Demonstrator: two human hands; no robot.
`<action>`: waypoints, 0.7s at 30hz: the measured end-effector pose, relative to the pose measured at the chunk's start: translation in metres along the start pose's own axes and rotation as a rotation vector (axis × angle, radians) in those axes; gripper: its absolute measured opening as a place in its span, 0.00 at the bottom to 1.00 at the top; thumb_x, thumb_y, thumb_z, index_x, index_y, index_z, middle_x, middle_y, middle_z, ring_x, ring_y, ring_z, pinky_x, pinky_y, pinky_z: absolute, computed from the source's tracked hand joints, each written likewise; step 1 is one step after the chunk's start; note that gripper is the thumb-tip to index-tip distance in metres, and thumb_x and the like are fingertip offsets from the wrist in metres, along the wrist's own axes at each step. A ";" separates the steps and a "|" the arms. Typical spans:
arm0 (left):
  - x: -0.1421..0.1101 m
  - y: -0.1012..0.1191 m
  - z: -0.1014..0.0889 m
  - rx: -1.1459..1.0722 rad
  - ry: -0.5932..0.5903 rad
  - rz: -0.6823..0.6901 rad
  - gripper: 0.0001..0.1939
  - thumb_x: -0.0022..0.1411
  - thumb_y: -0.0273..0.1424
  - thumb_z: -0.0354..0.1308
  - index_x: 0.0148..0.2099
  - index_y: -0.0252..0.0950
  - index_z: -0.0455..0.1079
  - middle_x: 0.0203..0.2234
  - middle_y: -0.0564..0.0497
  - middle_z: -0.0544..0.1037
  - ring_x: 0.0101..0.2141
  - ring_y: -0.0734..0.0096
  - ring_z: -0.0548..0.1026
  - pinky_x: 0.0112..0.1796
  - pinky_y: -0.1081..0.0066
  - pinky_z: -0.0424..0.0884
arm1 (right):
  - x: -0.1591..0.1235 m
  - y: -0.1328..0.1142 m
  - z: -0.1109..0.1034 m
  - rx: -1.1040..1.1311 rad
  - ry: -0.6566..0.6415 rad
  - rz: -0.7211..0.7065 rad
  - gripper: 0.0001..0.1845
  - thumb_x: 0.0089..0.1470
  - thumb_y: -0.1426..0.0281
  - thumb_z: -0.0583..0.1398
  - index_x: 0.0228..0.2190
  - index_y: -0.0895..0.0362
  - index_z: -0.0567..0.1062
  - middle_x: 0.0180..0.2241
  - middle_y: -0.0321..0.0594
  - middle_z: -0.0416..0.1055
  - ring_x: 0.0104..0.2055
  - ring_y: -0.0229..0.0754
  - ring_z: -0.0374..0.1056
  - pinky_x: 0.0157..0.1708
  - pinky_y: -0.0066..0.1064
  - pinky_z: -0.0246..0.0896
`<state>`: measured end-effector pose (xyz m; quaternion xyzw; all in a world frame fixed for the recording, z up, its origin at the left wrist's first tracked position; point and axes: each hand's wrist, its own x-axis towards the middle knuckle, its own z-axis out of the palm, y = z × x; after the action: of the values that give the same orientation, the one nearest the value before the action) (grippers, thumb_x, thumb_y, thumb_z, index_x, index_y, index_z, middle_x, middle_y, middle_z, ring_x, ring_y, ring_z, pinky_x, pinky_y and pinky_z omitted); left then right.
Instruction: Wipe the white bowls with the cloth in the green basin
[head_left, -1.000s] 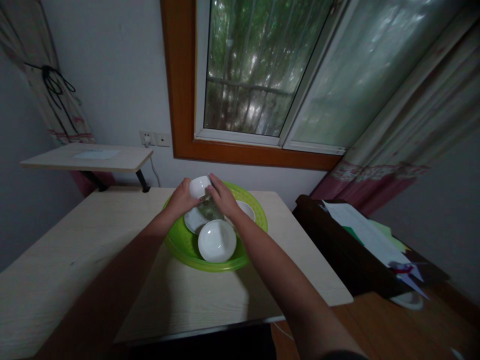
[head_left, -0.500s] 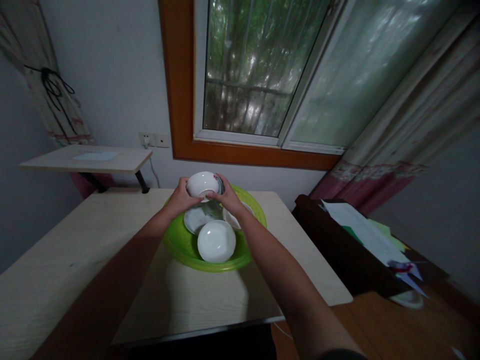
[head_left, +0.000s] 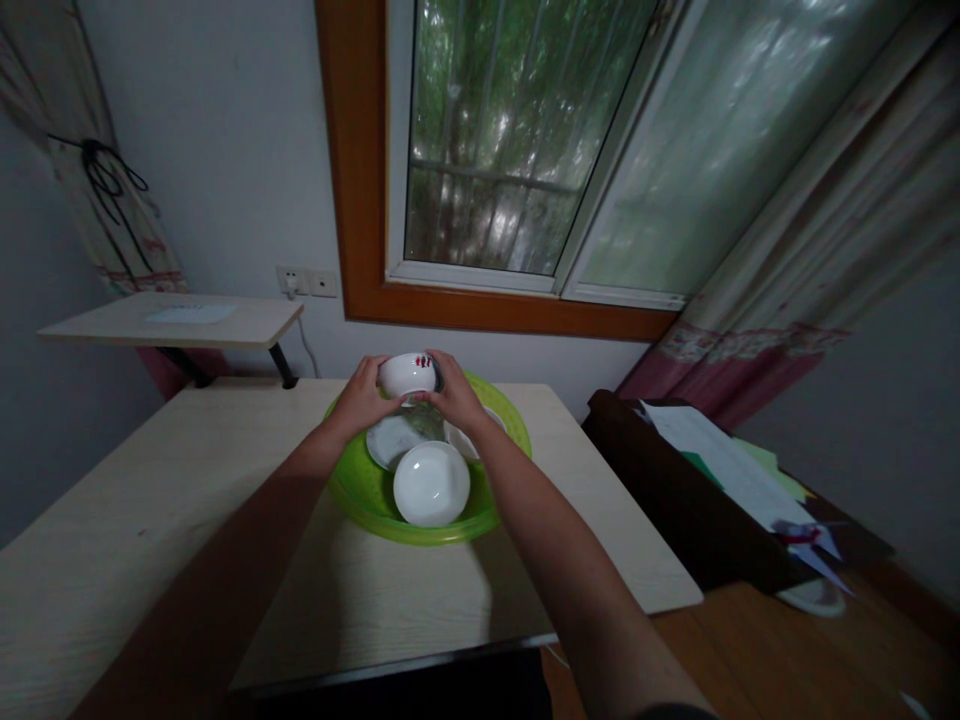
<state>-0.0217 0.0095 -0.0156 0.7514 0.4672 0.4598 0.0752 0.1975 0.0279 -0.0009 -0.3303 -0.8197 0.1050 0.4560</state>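
Between my two hands is a white bowl [head_left: 406,375] with a small red and dark print, held above the far part of a green basin [head_left: 427,534]. My left hand [head_left: 364,395] grips its left side, fingers wrapped round it. On the other side my right hand [head_left: 455,395] closes on the bowl, thumb toward me. Below, inside the basin, another white bowl [head_left: 432,484] lies nearest me. Behind it are a whitish dish [head_left: 391,441] at the left and a white dish [head_left: 460,442] at the right, partly hidden by my right arm.
The basin stands on a pale wooden table [head_left: 247,460]. A raised shelf [head_left: 180,322] with a paper is at the back left. Beyond the table are a window [head_left: 495,180] and wall sockets [head_left: 307,282]. Papers [head_left: 720,465] lie on dark furniture at the right.
The held bowl has turned a little, so its red print now faces me more, and it sits slightly lower. Both hands keep hold of it. The dishes in the basin stay put.
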 end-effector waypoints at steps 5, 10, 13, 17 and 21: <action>0.000 0.005 -0.003 0.037 0.018 -0.002 0.32 0.49 0.35 0.67 0.55 0.37 0.61 0.51 0.43 0.69 0.53 0.57 0.70 0.51 0.59 0.71 | -0.001 0.003 0.002 -0.018 0.011 -0.055 0.42 0.51 0.66 0.68 0.63 0.56 0.60 0.61 0.54 0.63 0.64 0.52 0.59 0.65 0.47 0.52; 0.001 0.012 -0.006 0.122 0.024 -0.027 0.31 0.49 0.37 0.68 0.54 0.39 0.61 0.49 0.44 0.70 0.52 0.54 0.71 0.53 0.57 0.70 | -0.003 -0.007 0.001 -0.046 -0.025 -0.079 0.42 0.55 0.66 0.64 0.67 0.54 0.56 0.67 0.52 0.56 0.69 0.51 0.53 0.68 0.49 0.48; 0.001 0.011 -0.006 0.140 0.030 -0.023 0.31 0.49 0.37 0.67 0.54 0.38 0.62 0.49 0.43 0.71 0.52 0.53 0.71 0.54 0.56 0.69 | -0.005 -0.020 0.002 -0.115 -0.076 -0.152 0.39 0.58 0.70 0.60 0.67 0.52 0.55 0.70 0.48 0.51 0.72 0.50 0.47 0.69 0.50 0.45; 0.001 0.006 -0.004 0.136 0.044 -0.020 0.31 0.48 0.32 0.66 0.54 0.38 0.62 0.49 0.43 0.71 0.52 0.54 0.71 0.54 0.57 0.69 | -0.005 -0.037 0.009 -0.195 -0.200 -0.288 0.37 0.56 0.77 0.55 0.66 0.52 0.58 0.69 0.43 0.53 0.74 0.49 0.40 0.70 0.53 0.42; 0.003 0.004 -0.003 0.136 0.088 -0.067 0.31 0.47 0.32 0.66 0.54 0.38 0.63 0.48 0.43 0.72 0.51 0.54 0.72 0.53 0.56 0.70 | -0.003 -0.042 0.016 -0.199 -0.184 -0.275 0.36 0.57 0.78 0.54 0.66 0.52 0.58 0.70 0.42 0.52 0.74 0.47 0.39 0.70 0.53 0.41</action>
<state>-0.0216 0.0087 -0.0100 0.7179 0.5248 0.4570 0.0188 0.1664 -0.0043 0.0078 -0.2477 -0.9018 -0.0103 0.3541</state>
